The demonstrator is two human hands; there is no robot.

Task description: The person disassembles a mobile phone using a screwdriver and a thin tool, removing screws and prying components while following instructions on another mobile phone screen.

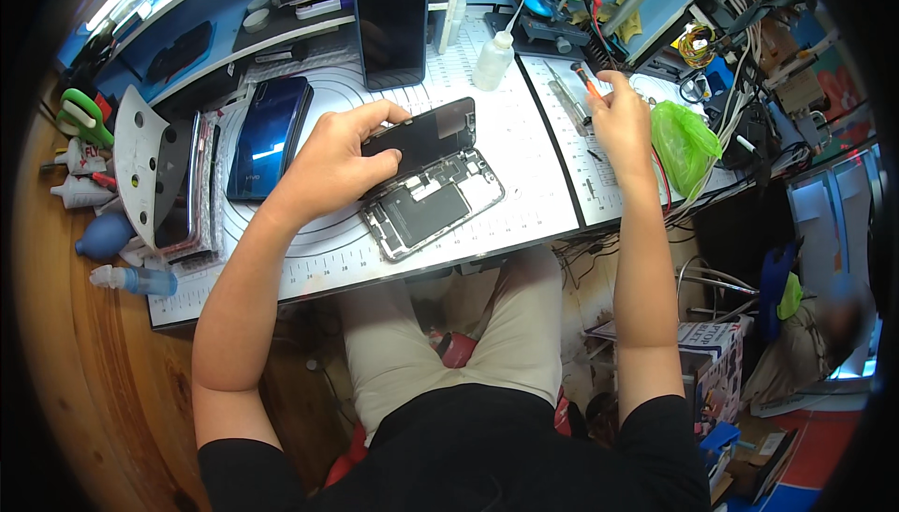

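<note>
An opened smartphone (433, 212) lies on the white ruled mat, its battery and boards showing. Its black screen panel (433, 140) is lifted and tilted up along the phone's far long side. My left hand (330, 158) pinches this panel by its left end, thumb on the near face, the other fingers partly hidden behind. Off to the right, my right hand (622, 126) is closed on a small orange and black screwdriver (589, 81) above the mat's right part. Thin tweezers-like tools (567, 95) lie just left of that hand.
A dark phone (391, 33) stands upright at the back, beside a clear dropper bottle (493, 61). At left lie a blue phone (270, 140), stacked panels and a blue air blower (105, 235). A green plastic bag (685, 142) and cables lie right of my right hand.
</note>
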